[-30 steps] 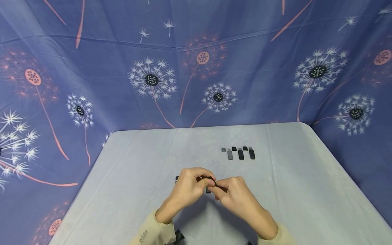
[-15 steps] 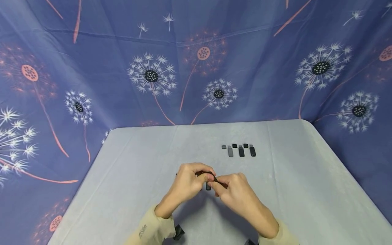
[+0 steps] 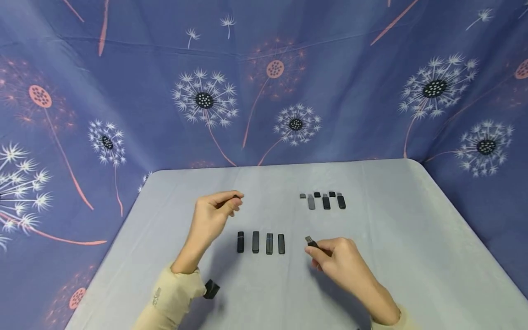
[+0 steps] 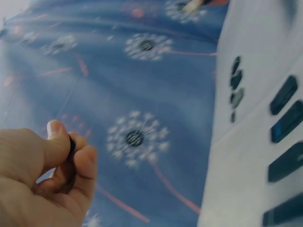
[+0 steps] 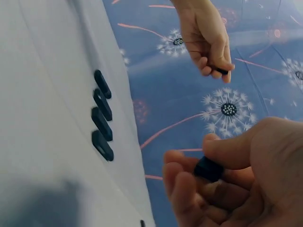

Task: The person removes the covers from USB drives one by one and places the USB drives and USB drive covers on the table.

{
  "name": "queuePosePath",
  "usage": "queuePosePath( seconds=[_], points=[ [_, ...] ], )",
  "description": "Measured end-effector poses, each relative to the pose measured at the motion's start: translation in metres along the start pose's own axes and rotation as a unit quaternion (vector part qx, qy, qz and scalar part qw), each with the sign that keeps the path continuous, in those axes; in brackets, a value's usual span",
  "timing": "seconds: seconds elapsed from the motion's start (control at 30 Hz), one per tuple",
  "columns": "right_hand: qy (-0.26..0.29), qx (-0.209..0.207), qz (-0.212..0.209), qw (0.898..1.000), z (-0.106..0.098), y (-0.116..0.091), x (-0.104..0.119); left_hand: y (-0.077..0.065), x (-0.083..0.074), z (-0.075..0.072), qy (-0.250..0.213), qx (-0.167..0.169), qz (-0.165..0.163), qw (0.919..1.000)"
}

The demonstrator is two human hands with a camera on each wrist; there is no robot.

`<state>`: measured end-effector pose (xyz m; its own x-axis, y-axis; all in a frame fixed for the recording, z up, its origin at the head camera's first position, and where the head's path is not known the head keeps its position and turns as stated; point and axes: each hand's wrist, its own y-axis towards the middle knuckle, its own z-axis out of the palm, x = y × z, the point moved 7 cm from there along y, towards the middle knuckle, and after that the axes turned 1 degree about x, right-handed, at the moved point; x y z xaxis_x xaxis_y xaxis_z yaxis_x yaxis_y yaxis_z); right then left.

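Note:
My right hand (image 3: 340, 259) pinches a black USB flash drive (image 3: 312, 244), whose bare metal plug points up and left. In the right wrist view, the drive's dark body (image 5: 209, 169) shows between thumb and fingers. My left hand (image 3: 209, 219) is raised at the left, pinching a small black cap (image 4: 72, 146) between thumb and fingertips, most of it hidden by them. Several capped dark flash drives, among them one with a light band (image 3: 240, 242), stand in a row on the table between the two hands.
Farther back on the table (image 3: 396, 256) lie a grey uncapped flash drive (image 3: 311, 202) and two black ones (image 3: 326, 202), with a grey cap (image 3: 303, 196) and two black caps (image 3: 317, 195) beside their plugs. A blue dandelion-print cloth (image 3: 350, 114) hangs behind the table.
The hands were together over the row on one dark item. They have come apart: the left went up and left with the cap, the right moved right with the flash drive, uncovering the row.

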<state>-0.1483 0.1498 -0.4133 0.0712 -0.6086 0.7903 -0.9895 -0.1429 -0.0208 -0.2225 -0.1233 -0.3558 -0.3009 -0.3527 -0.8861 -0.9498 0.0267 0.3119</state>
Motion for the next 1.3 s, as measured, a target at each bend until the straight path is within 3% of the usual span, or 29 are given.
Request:
queuePosePath(
  seconds=[0.1,0.17,0.43,0.77,1.0,1.3],
  points=[
    [0.013,-0.006,0.003,1.000,0.000,0.007,-0.005,-0.003,0.005,0.014,0.004,0.075,0.010,0.9971],
    [0.015,0.004,0.004,1.000,0.004,0.010,-0.006,-0.007,0.009,0.021,0.004,0.087,0.014,0.9961],
    [0.006,-0.020,0.045,0.999,-0.002,0.014,-0.019,-0.013,0.020,0.030,0.007,0.082,0.017,0.9965],
    [0.014,-0.047,0.033,0.998,-0.017,0.024,-0.018,-0.012,0.031,0.029,-0.007,0.076,-0.037,0.9964],
    [-0.023,-0.100,-0.037,0.994,-0.029,0.034,-0.009,-0.005,0.029,0.027,0.006,0.082,-0.010,0.9965],
    [-0.028,-0.104,-0.047,0.993,-0.041,0.045,0.001,0.003,0.020,0.026,0.052,0.065,0.024,0.9962]
  ],
)
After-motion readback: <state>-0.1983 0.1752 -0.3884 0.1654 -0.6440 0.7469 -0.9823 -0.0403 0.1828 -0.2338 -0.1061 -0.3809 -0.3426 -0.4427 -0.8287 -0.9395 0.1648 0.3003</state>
